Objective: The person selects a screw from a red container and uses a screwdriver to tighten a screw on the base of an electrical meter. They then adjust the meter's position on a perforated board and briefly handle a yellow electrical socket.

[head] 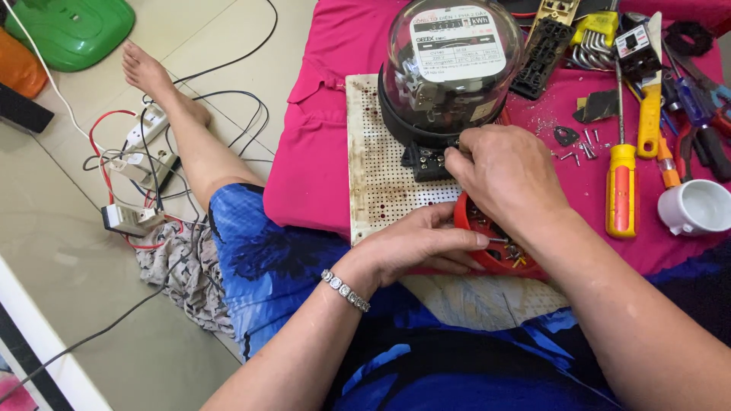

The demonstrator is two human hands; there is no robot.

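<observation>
Two hands work at the near edge of a white perforated board (pixel 381 167) that lies on a pink cloth (pixel 320 114). On the board stands an electric meter (pixel 449 68) with a clear dome and a black base. The right hand (pixel 506 179) reaches to the black terminal block (pixel 428 161) at the meter's foot, its fingertips bunched together at the block; whether they pinch a screw or tool there cannot be told. The left hand (pixel 415 243), with a bracelet (pixel 345 290) at the wrist, grips the rim of a small red bowl (pixel 495 255) of small parts, its fingers curled around the near side. The bowl sits just below the right hand, partly hidden by it. To the right on the cloth lie loose screws (pixel 582 148), a yellow-handled screwdriver (pixel 621 186), more tools and a white cup (pixel 697 207). On the floor to the left, wires (pixel 145 152) tangle round a power strip beside the person's bare leg (pixel 190 144).
</observation>
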